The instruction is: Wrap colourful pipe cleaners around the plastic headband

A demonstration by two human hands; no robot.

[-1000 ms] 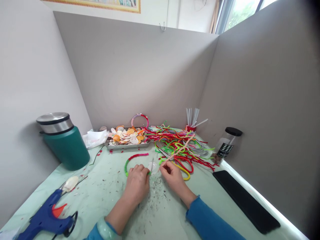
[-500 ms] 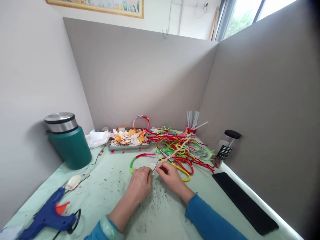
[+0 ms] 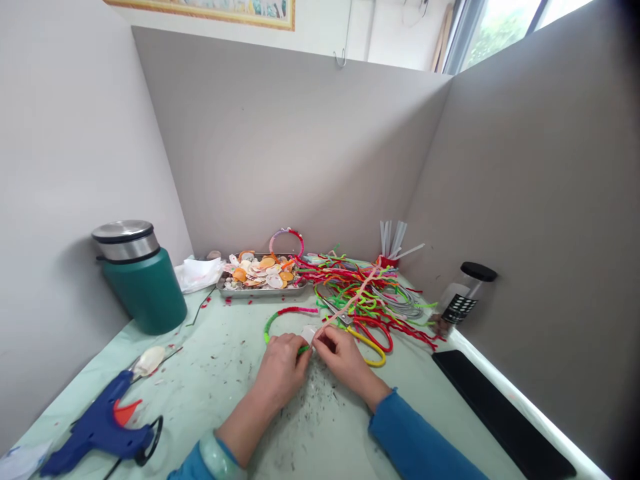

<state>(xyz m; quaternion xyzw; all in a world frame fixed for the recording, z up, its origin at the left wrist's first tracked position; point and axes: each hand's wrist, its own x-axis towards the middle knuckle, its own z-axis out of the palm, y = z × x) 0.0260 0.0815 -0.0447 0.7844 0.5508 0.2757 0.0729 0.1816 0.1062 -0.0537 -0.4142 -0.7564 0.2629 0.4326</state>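
My left hand (image 3: pixel 281 368) is closed on the green end of a curved wrapped band (image 3: pixel 274 320), which runs from green through red to pink. Close beside it, my right hand (image 3: pixel 345 357) pinches the lower end of a pale pink pipe cleaner (image 3: pixel 354 299) that slants up over the pile. A small whitish piece (image 3: pixel 309 332) shows just beyond my fingertips. Scissors with red and yellow handles (image 3: pixel 379 362) lie by my right hand, partly under pipe cleaners.
Behind are a metal tray (image 3: pixel 260 292) of shells and buttons, a colourful pipe cleaner pile (image 3: pixel 390 313) and glue sticks (image 3: pixel 393 237). A green flask (image 3: pixel 143 290) and blue glue gun (image 3: pixel 100 427) are left; a clear jar (image 3: pixel 463 300) and black slab (image 3: pixel 500 410) are right.
The view has shifted slightly, moving most things a little to the right. The fingertips of my two hands are closer together, and the dark wire end between them is no longer visible.
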